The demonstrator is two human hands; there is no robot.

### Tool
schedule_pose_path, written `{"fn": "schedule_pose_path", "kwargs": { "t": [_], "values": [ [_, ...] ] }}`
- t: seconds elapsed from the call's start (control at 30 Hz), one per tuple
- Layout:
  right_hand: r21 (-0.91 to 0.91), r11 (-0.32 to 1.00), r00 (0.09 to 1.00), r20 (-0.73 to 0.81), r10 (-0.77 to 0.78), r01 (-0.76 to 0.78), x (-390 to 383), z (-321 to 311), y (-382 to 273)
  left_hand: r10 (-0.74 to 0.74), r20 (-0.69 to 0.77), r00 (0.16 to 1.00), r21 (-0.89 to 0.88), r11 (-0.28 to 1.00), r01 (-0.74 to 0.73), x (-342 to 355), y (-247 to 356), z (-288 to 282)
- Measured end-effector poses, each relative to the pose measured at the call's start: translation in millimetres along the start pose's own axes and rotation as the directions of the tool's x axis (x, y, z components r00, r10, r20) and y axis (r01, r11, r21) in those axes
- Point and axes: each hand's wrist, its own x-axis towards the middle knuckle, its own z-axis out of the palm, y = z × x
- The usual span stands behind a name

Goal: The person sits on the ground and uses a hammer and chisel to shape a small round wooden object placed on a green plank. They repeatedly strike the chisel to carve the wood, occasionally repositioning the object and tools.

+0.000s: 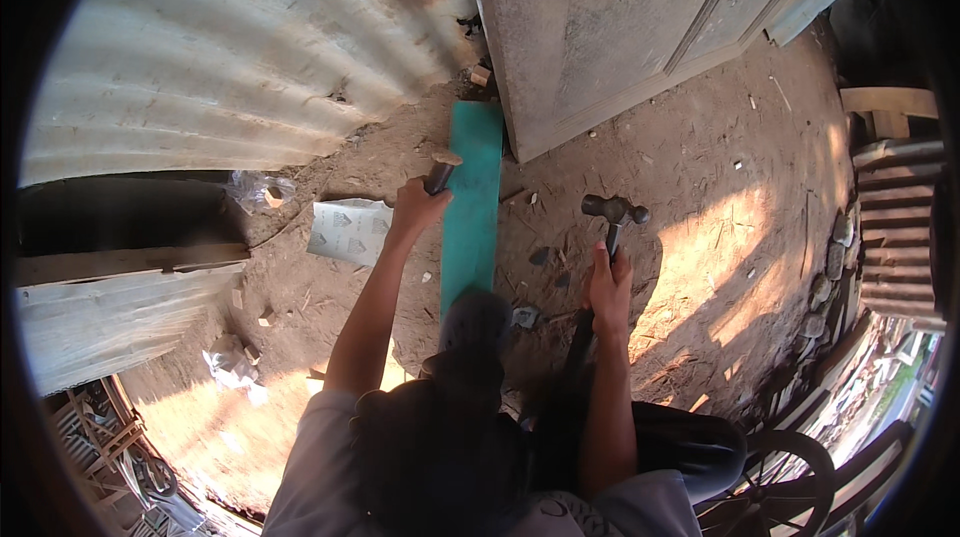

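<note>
Bare forearms, short grey sleeves, dark trousers and a dark shoe point(478, 322).

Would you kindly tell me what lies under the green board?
The green board rests on bare dirt ground, its far end by the grey door panel. A dark shoe covers its near end. The soil beneath the board is hidden.

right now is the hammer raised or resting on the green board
Raised: the right hand holds the hammer clear of the green board.

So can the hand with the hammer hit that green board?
Probably yes. The right hand holds the hammer up just beside the green board, with only bare dirt between them.
</note>
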Motion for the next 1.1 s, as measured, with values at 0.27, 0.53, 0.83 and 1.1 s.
{"fn": "schedule_pose_path", "kwargs": {
  "t": [0.27,0.53,0.83,1.1],
  "values": [
    [0.008,0.999,0.999,0.007,0.053,-0.053,6,14,-18,-0.051,0.007,0.999,-0.136,0.989,0.051,-23,-1,-35],
    [-0.017,0.997,0.996,0.053,0.075,-0.074,4,28,-16,0.251,-0.167,0.954,-0.316,0.903,-0.292,-30,27,-41],
    [-0.077,0.995,0.996,-0.069,0.058,-0.063,9,13,2,0.705,0.044,0.708,-0.159,0.705,-0.691,-86,125,-20],
    [0.014,0.991,0.987,-0.092,0.134,-0.133,5,17,-24,0.71,0.151,0.687,-0.275,0.698,-0.661,-70,104,6]
  ]
}}
